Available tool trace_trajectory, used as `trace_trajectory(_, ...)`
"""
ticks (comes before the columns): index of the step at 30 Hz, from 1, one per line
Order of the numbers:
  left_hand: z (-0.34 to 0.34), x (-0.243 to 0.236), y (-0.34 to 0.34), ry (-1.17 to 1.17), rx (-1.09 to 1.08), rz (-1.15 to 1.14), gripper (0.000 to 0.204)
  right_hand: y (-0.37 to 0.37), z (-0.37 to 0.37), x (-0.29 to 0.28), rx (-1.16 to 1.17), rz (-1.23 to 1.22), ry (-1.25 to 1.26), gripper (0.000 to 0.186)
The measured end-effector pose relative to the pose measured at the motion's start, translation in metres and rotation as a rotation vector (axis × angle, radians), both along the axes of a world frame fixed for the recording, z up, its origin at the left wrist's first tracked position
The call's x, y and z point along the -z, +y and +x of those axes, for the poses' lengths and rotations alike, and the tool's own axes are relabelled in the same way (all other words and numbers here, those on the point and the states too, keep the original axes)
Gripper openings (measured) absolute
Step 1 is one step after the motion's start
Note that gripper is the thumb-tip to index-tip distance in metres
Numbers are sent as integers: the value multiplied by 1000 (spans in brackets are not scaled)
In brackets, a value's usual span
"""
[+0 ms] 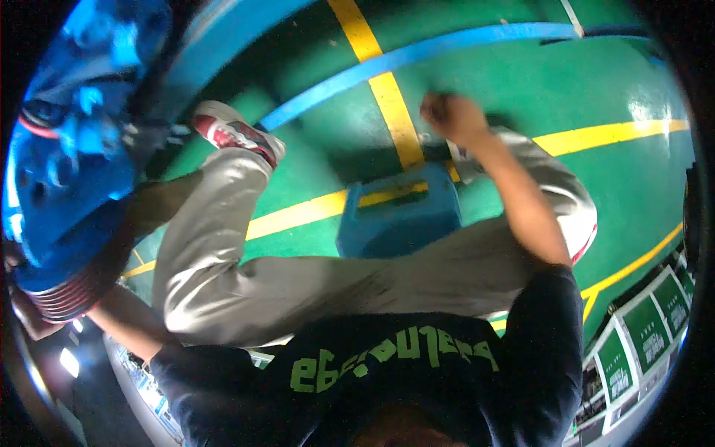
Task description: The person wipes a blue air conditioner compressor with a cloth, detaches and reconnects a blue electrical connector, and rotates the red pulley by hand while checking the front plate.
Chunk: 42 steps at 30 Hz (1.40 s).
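At far left, the left hand reaches around the blue machine's ringed end, perhaps for support, grip unclear; the right hand, upper centre, has curled fingers, contents indistinguishable.

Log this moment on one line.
left hand: beside blue machine | right hand: above green floor, contents unclear | blue plastic object: between legs

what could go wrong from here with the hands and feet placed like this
The left hand is at the reddish coil, beside the blue machine, and might get pinched. The right hand is away from that coil, which could slip if it needs two-handed support. The left shoe is near the blue bar and might catch it.
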<state>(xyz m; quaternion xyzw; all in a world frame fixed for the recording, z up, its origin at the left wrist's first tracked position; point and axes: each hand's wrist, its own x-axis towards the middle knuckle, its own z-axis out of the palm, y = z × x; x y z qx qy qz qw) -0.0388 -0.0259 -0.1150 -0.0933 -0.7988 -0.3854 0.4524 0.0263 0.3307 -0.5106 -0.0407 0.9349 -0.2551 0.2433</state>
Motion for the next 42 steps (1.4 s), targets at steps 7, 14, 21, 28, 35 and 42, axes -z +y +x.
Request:
trace_trajectory(7,5,17,-20,-42,354,-487,48,-17,139,283,89,-17,-280,29)
trace_trajectory(14,30,8,-5,-123,355,-489,54,-14,139,277,-20,184,-462,29)
trace_trajectory(21,21,7,-15,-108,392,-409,57,-21,94,275,-101,196,-473,29)
trace_trajectory(28,3,15,-28,-87,380,-379,56,-81,26,195,-239,-24,-449,29)
trace_trajectory(35,-12,23,-36,-63,462,-293,45,-88,-39,21,-557,-445,48,25)
trace_trajectory(42,29,-20,-4,151,451,-403,13,-56,-7,-281,39,-871,-66,22)
